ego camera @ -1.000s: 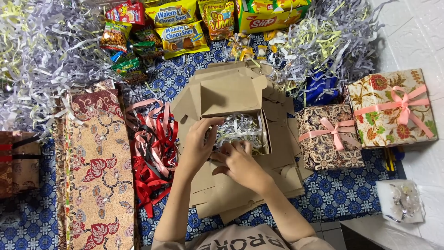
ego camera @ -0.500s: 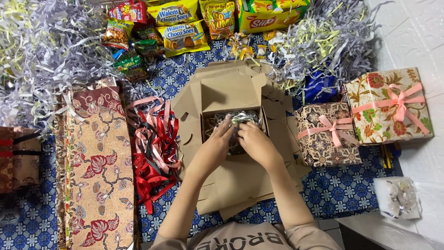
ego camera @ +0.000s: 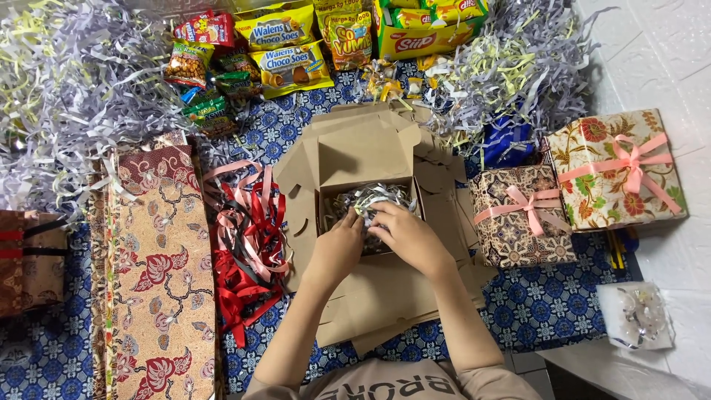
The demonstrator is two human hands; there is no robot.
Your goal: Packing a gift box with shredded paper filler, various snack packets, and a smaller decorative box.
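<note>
Right now my left hand (ego camera: 339, 250) and my right hand (ego camera: 407, 238) are both down inside the open brown cardboard box (ego camera: 363, 155), fingers curled and pressing onto the wad of silvery shredded paper (ego camera: 369, 198) that fills it. Both hands rest on the paper with the fingertips bent into it; whether either one actually pinches a bunch of strands I cannot tell, since the fingers hide the contact. The hands sit close together, nearly touching, at the near edge of the box's well.

That box stands open in the middle of the floor, its lid flap tilted back away from me, on top of a few flattened cardboard blanks (ego camera: 385, 296) of the same brown. Just left of it lies a tangle of red, pink and black ribbons (ego camera: 248, 252), and beyond that a long stretch of floral patterned fabric (ego camera: 152, 274). To the right, close to the cardboard, sit two wrapped gift boxes with pink bows: a smaller dark-patterned one (ego camera: 522, 215) and, beside it, a larger flowered one (ego camera: 618, 170). A blue pouch (ego camera: 507, 141) lies behind the smaller one.

Farther off, snack packets (ego camera: 285, 48) are lined up along the top, with heaps of loose pale shredded paper (ego camera: 67, 96) on both sides. Everything lies on a blue patterned cloth (ego camera: 563, 304).
</note>
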